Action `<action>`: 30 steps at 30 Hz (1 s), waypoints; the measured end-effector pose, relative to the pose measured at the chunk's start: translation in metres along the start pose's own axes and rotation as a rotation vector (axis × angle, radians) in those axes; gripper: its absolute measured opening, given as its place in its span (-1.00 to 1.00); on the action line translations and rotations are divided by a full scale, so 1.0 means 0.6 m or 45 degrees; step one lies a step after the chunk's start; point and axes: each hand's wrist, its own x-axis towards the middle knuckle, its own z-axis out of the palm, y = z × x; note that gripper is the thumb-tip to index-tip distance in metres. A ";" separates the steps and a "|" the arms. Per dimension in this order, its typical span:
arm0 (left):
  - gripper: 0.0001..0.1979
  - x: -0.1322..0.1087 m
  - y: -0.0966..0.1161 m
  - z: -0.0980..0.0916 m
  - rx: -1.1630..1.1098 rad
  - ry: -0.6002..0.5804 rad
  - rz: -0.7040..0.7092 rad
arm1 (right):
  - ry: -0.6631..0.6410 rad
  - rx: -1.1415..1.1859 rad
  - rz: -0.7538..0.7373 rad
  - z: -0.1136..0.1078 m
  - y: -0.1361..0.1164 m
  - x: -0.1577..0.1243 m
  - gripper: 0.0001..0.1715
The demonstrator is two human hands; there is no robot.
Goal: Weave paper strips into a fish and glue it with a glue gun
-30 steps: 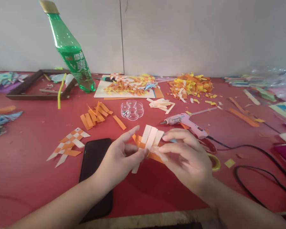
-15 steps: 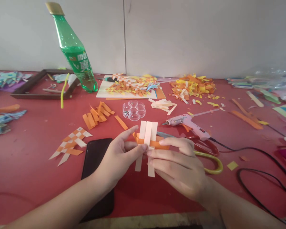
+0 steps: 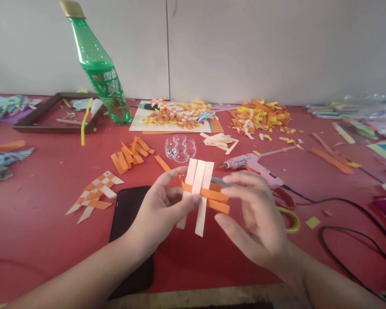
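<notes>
My left hand pinches a small weave of paper strips, its thumb across the front. Cream strips run upright and orange strips cross them, their loose ends pointing right. Just to the right, my right hand is open, thumb and fingers apart around the orange ends; whether a fingertip touches a strip behind I cannot tell. A finished-looking woven paper fish, orange and cream with a dark eye, lies at left. Loose orange strips and cream strips lie beyond my hands.
A black phone lies under my left forearm. Scissors with a yellow handle and a pink glue gun with a black cord are at right. Behind stand a clear compartment tray, a green bottle and a dark frame.
My right hand has let go of the weave and spread its fingers, moving slightly right. A second orange strip end now shows below the first. My left hand keeps its pinch.
</notes>
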 end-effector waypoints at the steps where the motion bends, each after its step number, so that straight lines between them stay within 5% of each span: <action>1: -0.32 -0.001 0.000 0.001 0.045 0.003 0.008 | 0.013 0.097 0.135 0.003 0.001 -0.001 -0.53; 4: -0.25 -0.007 0.001 0.004 0.197 0.009 0.036 | -0.072 0.483 0.491 0.010 0.003 0.003 -0.49; 8: -0.22 -0.015 -0.001 0.007 0.359 -0.031 0.086 | -0.244 0.878 0.694 0.010 0.000 0.011 -0.55; 30: -0.35 -0.013 -0.007 0.008 0.141 -0.023 0.216 | -0.227 0.891 0.812 0.012 0.001 0.016 -0.56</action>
